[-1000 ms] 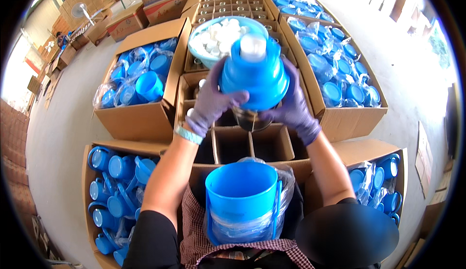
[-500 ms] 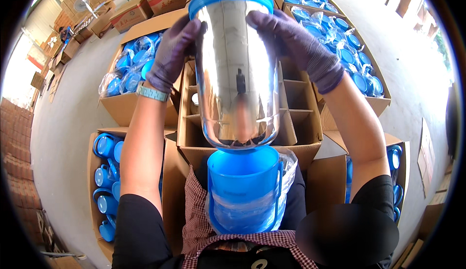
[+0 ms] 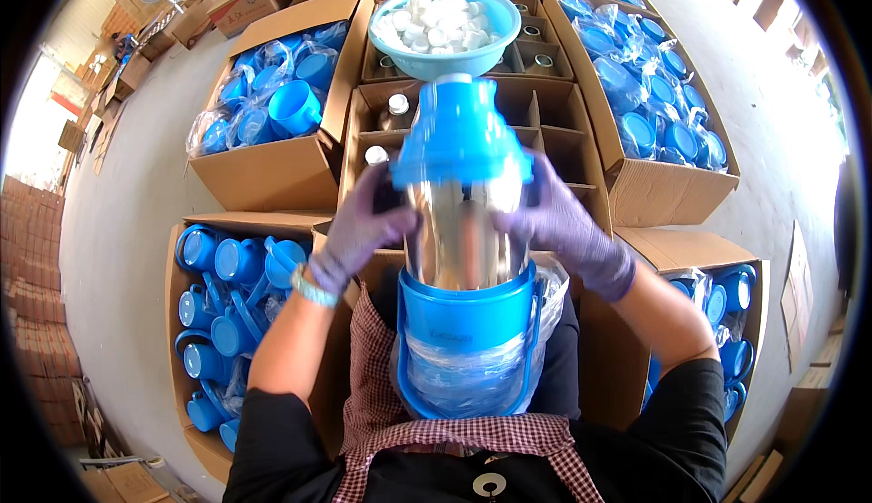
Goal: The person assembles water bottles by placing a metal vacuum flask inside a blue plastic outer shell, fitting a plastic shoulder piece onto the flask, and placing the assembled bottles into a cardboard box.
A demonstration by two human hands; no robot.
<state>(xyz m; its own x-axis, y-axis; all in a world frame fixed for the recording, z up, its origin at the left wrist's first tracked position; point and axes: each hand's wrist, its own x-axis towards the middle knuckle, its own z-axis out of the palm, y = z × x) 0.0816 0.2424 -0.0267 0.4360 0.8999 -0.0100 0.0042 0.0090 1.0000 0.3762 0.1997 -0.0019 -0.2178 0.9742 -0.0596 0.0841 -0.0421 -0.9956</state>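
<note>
My gloved left hand (image 3: 366, 229) and gloved right hand (image 3: 565, 229) grip opposite sides of a shiny silver flask liner (image 3: 445, 247) with a blue collar (image 3: 465, 135) on top. Its lower end sits inside a blue flask casing (image 3: 465, 321), which stands upright at my lap. Clear plastic wraps the lower part of that casing, and a blue carry handle hangs round it. Fingers behind the liner are partly hidden, and the hands are slightly blurred.
Beyond the hands stands a divided carton (image 3: 595, 185) with white-capped flask liners. A light-blue basin (image 3: 391, 55) of white caps (image 3: 436, 24) sits farther back. Cartons with blue cups (image 3: 295, 108), blue handled parts (image 3: 229, 337) and bagged blue parts (image 3: 654, 90) flank me.
Both hands have brought the silver liner down from above the blue casing, and its bottom is now inside. The basin and divided carton behind have come into view.
</note>
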